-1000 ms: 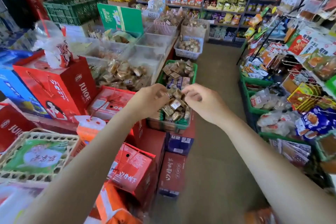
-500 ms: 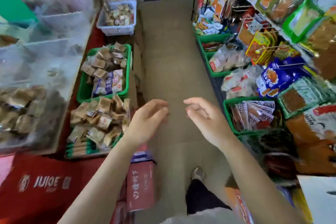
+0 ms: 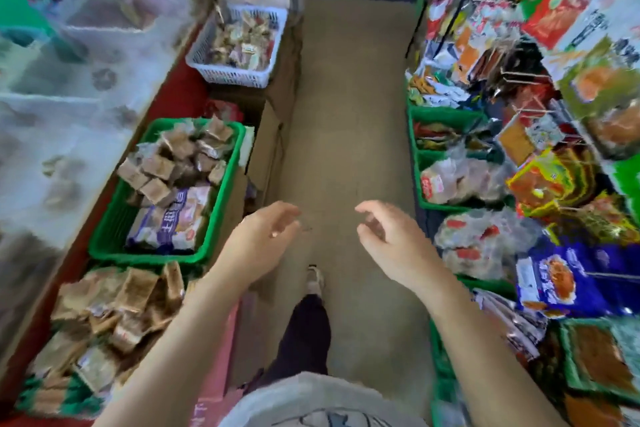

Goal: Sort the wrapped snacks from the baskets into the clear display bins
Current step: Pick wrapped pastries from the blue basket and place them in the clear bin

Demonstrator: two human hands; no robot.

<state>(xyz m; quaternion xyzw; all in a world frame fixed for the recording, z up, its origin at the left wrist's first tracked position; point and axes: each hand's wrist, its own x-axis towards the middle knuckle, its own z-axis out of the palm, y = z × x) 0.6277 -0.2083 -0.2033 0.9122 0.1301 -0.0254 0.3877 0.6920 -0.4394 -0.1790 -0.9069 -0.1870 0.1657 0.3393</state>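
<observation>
Both hands hang empty over the aisle: the left hand at about seven o'clock of centre and the right hand at about five o'clock, each with fingers loosely curled and holding nothing, palms turned toward each other and well apart. Below them runs a dull tan floor, a narrow aisle leading toward twelve o'clock between crowded displays, with a shoe and a dark trouser leg at six o'clock.

At nine o'clock a green plastic basket holds square brown wrapped snacks heaped over a purple-and-white packet. At eight o'clock a second pile of tan snack packets fills another green basket whose rim barely shows. At eleven o'clock a white slotted basket holds mixed small sweets. Clear display bins spread along ten o'clock, badly blurred, their contents unreadable. On the three o'clock side, green crates and hanging glossy packets in red, orange and blue line the aisle.
</observation>
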